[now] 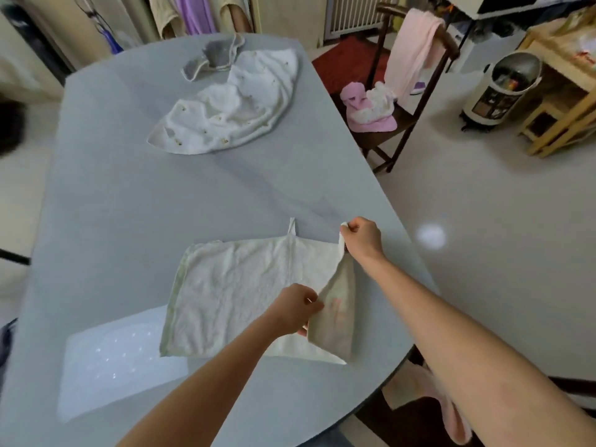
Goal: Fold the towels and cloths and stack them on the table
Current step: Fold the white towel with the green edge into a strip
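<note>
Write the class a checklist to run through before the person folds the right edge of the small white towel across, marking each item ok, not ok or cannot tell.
1. Right hand pinches the far right corner of the small white towel: ok.
2. Left hand grips the near part of the lifted right edge: ok.
3. Rest of the towel lies flat on the table: ok, only lightly wrinkled.
4. Hanging loop tucked in: not ok, it sticks out past the far edge.
5. Landing area clear: ok, the crumpled white cloth and the grey cloth lie well away at the far end.
6. Left edge squared: cannot tell, the wide lens bends it.
</note>
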